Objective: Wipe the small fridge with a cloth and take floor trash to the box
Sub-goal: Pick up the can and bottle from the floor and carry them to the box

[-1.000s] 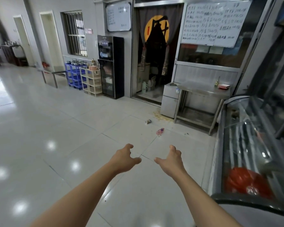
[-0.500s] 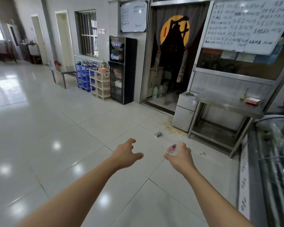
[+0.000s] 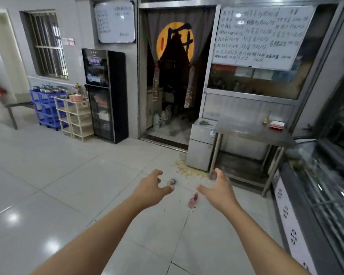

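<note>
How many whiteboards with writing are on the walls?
2: a small whiteboard left of the curtained doorway, a big whiteboard right of it.

You see a bright, evenly lit room. The glossy floor (image 3: 68, 175) left of your hands (image 3: 153, 187) carries round glare spots from ceiling lights, and the whiteboard (image 3: 262, 34) above them shows white reflections. The doorway (image 3: 175, 86) ahead of them is dim. Your right hand's fingertips (image 3: 213, 175) are smeared by motion. Straight lines bow toward the frame edges, and the glass case (image 3: 330, 191) to their right is blurred.
</note>
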